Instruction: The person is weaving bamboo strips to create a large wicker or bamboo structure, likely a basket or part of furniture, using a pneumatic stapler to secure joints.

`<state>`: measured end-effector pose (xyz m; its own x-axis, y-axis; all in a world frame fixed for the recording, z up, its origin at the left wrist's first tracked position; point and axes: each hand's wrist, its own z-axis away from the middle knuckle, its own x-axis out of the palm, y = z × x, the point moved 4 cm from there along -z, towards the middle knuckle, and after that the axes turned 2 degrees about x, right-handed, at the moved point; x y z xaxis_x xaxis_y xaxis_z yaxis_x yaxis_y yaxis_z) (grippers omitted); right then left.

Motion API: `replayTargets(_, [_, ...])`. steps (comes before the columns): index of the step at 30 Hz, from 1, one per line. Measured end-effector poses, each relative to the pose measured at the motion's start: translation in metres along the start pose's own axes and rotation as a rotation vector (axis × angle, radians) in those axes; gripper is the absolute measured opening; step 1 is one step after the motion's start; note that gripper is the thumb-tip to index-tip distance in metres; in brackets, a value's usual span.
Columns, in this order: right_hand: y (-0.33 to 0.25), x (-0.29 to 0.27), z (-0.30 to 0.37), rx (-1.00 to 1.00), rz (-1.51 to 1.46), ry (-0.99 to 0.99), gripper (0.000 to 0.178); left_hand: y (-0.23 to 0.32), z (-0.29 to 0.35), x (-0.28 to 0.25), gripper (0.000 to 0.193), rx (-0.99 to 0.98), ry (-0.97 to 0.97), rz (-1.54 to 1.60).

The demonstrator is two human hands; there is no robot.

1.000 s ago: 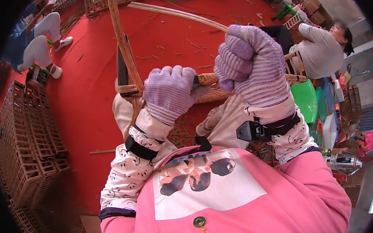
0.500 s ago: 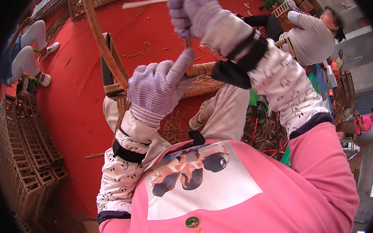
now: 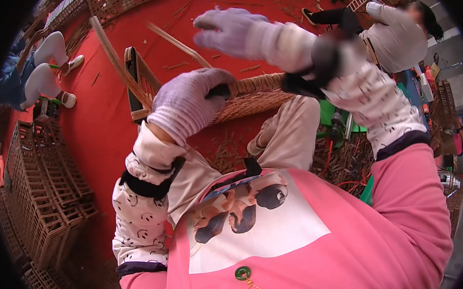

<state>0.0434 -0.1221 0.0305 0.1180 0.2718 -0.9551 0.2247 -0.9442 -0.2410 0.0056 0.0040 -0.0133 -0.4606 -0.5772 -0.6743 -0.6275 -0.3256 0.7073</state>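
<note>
My left hand (image 3: 193, 101), in a striped lilac glove, is closed around the wrapped rim of a woven wicker basket (image 3: 252, 101) in front of my lap. A dark piece of the rim shows beside its thumb. Beyond it, my right hand (image 3: 232, 33), gloved alike, is raised above the basket with fingers stretched out and holds nothing; motion blurs it a little. A pale wicker strip (image 3: 179, 43) rises slantwise from behind my left hand. Left of that stands a thicker bent strip (image 3: 118, 64) by the basket's dark-edged end (image 3: 133, 79).
Stacked wicker baskets (image 3: 49, 189) stand at the left on the red floor covering (image 3: 108, 153). Scraps (image 3: 226, 150) lie around my feet. A power drill (image 3: 337, 123) is at my right. One person (image 3: 396, 36) sits at the far right, another (image 3: 48, 55) at the far left.
My right hand has opened and no longer holds the pale strip, which now leans beyond my left hand. My left hand has gone from pointing a finger to gripping the rim.
</note>
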Motion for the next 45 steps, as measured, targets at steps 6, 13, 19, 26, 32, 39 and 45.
replayTargets(6, [0.003,0.014,0.088,-0.144,-0.277,0.049,0.033,-0.018,-0.016,0.003,0.029,-0.092,-0.162,0.252])
replayTargets(13, [0.010,0.027,0.074,-0.296,-0.351,0.295,0.022,-0.028,-0.032,-0.010,0.029,-0.230,-0.310,0.388])
replayTargets(19, [0.025,0.022,0.042,-0.244,-0.430,0.147,0.020,-0.002,0.001,-0.038,0.017,0.144,0.523,0.439])
replayTargets(26, [0.016,0.020,0.028,-0.239,-0.482,0.027,0.016,0.017,0.030,-0.002,0.007,-0.021,0.473,-0.060])
replayTargets(32, [0.016,0.020,0.049,-0.172,-0.415,0.061,0.019,0.017,0.036,0.033,0.023,-0.183,0.163,-0.041])
replayTargets(39, [0.032,0.016,0.048,-0.089,-0.307,0.021,0.019,0.174,0.077,-0.150,0.045,0.222,1.206,-0.234])
replayTargets(45, [0.014,0.018,0.025,-0.209,-0.359,0.125,0.015,0.248,0.075,-0.200,0.055,0.888,1.184,-0.661])
